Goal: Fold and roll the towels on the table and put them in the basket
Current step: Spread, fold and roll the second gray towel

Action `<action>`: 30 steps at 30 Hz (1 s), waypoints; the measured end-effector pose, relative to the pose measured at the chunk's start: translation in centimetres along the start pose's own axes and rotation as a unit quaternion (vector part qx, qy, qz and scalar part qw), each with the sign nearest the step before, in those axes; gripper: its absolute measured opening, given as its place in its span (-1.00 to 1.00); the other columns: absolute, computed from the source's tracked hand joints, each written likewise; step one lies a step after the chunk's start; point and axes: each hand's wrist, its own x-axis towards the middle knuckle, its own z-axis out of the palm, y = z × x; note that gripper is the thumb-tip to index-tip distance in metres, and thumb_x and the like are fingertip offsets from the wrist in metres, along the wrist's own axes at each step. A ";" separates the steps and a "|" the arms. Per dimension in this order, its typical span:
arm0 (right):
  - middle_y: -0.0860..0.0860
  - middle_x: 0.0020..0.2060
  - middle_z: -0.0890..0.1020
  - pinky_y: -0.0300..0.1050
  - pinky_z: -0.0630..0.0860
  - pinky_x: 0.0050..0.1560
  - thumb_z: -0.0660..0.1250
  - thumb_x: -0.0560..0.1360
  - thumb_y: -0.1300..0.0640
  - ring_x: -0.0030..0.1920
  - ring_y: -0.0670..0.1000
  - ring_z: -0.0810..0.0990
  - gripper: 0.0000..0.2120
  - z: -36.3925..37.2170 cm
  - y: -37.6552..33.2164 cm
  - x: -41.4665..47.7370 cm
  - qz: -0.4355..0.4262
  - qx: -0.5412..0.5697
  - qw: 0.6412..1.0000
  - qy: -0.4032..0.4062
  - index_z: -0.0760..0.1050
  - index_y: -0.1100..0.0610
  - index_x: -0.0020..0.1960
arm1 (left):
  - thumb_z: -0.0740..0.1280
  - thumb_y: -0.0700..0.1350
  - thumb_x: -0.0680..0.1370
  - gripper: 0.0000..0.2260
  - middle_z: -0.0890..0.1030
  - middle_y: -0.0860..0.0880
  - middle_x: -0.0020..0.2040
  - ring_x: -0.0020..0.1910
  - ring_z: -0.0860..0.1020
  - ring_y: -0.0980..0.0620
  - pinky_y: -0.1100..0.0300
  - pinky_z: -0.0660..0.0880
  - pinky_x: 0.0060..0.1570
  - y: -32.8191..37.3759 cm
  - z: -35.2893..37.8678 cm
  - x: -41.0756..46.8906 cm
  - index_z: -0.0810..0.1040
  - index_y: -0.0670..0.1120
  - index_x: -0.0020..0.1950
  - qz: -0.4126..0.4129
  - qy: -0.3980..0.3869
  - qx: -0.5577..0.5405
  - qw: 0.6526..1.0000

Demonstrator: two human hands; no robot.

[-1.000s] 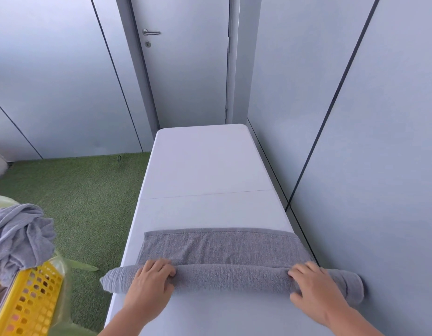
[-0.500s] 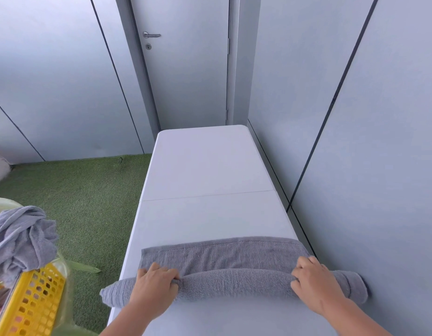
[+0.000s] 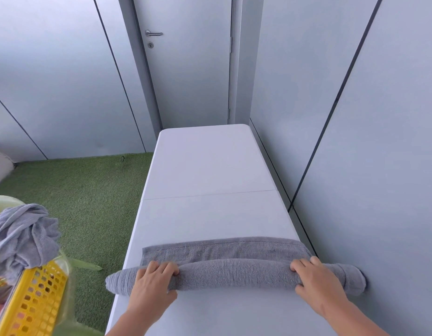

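A grey towel (image 3: 234, 272) lies across the near end of the white bench (image 3: 205, 166), in the lower middle of the frame, most of it wound into a long thick roll that runs from left to right. Just above the roll in the frame, a narrow flat strip of the same towel lies unrolled on the bench top, its stitched hem facing the far end. The left grip (image 3: 152, 282), a bare hand, is closed over the left part of the roll, with the fingers curled across its top and the thumb tucked against its near side. The right grip (image 3: 316, 284) is closed on the right part in the same way, knuckles up. The roll's left end sticks out past the bench's left edge, and its right end reaches the grey wall panel (image 3: 379, 141); whether it touches the panel cannot be told. At the lower left of the frame stands a yellow perforated basket (image 3: 35, 301), and a crumpled grey towel (image 3: 21, 238) is heaped at its top edge. Green artificial turf (image 3: 77, 195) covers the floor left of the bench. A closed grey door (image 3: 190, 69) with a lever handle (image 3: 154, 33) stands at the top centre, beyond the bench's far end.
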 end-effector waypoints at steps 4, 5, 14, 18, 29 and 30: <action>-0.19 -0.23 0.31 -0.15 0.34 -0.27 0.31 0.37 -0.02 -0.16 -0.03 0.40 -0.79 -0.7 -0.2 -0.1 0.017 0.025 0.999 -0.015 0.49 -0.10 0.00 | 0.31 0.09 0.25 -0.79 0.49 0.30 -0.30 -0.19 0.40 0.11 0.15 0.27 -0.19 0.0 0.0 0.2 0.40 0.19 -0.16 0.013 0.033 0.009 0.999; -0.16 -0.21 0.32 -0.12 0.39 -0.23 0.27 0.39 -0.05 -0.18 -0.03 0.42 -0.81 -0.7 -0.2 -0.2 0.027 0.029 0.999 -0.013 0.50 -0.10 -0.01 | 0.29 0.08 0.26 -0.83 0.49 0.29 -0.34 -0.21 0.40 0.11 0.15 0.28 -0.19 0.0 0.1 0.1 0.41 0.18 -0.19 0.016 0.043 0.007 0.999; -0.25 -0.14 0.46 -0.22 0.44 -0.26 0.38 0.28 0.14 -0.13 -0.09 0.38 -0.74 1.4 0.8 -0.3 0.005 0.051 0.996 0.066 0.44 -0.10 -0.10 | 0.21 0.06 0.48 -0.92 0.45 0.24 -0.09 -0.08 0.48 0.07 0.09 0.36 -0.07 0.5 0.4 0.4 0.48 0.17 -0.09 -0.002 0.117 -0.044 0.992; -0.23 -0.09 0.56 -0.15 0.54 -0.11 0.41 0.08 -0.01 -0.04 -0.06 0.51 -0.59 1.5 0.5 -0.8 -0.058 0.000 0.997 0.053 0.54 -0.05 -0.07 | 0.39 0.32 0.33 -0.58 0.46 0.35 0.09 0.12 0.45 0.18 0.13 0.37 0.04 0.2 1.3 -0.4 0.47 0.22 0.12 0.010 0.045 -0.045 0.998; -0.15 -0.24 0.54 -0.13 0.37 -0.10 0.10 0.37 -0.07 -0.06 -0.07 0.41 -0.77 -0.3 0.7 1.2 -0.022 0.019 0.999 -0.039 0.46 0.00 -0.14 | 0.15 0.16 0.34 -0.72 0.58 0.25 -0.16 -0.04 0.49 0.09 0.03 0.36 0.08 0.5 0.1 1.1 0.56 0.17 -0.06 -0.023 -0.015 0.003 1.000; -0.16 -0.17 0.58 -0.14 0.37 -0.09 0.11 0.41 -0.02 -0.05 -0.06 0.44 -0.76 -0.3 0.6 1.4 -0.016 0.029 0.999 -0.020 0.50 -0.03 -0.05 | 0.15 0.14 0.34 -0.73 0.56 0.26 -0.12 -0.03 0.49 0.10 0.02 0.39 0.09 0.4 0.0 1.4 0.57 0.17 -0.07 -0.029 0.001 -0.005 1.000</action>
